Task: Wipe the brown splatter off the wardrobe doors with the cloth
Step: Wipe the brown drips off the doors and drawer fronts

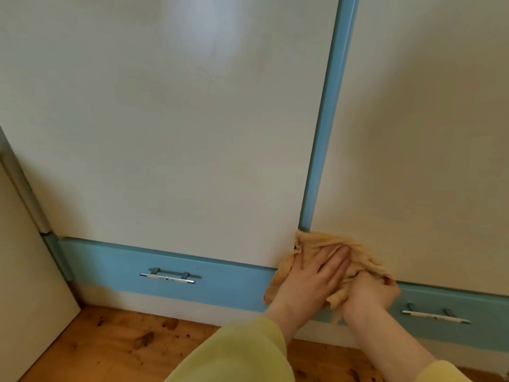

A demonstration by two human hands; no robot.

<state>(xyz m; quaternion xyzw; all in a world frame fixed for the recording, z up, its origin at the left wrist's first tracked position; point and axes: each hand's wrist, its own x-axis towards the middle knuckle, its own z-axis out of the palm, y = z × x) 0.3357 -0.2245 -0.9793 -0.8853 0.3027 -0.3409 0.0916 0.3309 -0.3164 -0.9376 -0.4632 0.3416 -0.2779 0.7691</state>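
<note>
1. Fingers [337, 261] of the left hand [308, 277] lie straight and flat, pressing the cloth [316, 241] against the wardrobe. The right hand [371, 295] is clenched around a bunched end of the same cloth.
2. Two pale wardrobe doors fill most of the frame: the left door [165, 133] and the right door [427, 161]. Both are glossy, and a soft glare sits at upper centre.
3. A wooden floor [110, 348] with dark knots runs along the bottom of the frame.
4. A white panel [22, 271] stands at the lower left, cut off by the frame edge.
5. Two blue drawers sit under the doors, the left drawer [110, 266] and the right drawer [473, 332]. Both are closed, so their contents are hidden.
6. A blue strip [325, 133] runs upright between the doors.
7. Yellow-green sleeves [242, 354] enter from the bottom edge.
8. The tan, crumpled cloth lies at lower centre-right. It covers the foot of the blue strip, the bottom corners of both doors and the drawer edge below, and the surface beneath it cannot be seen.
9. Each drawer has a metal bar handle, the left handle [167, 277] and the right handle [436, 317].
</note>
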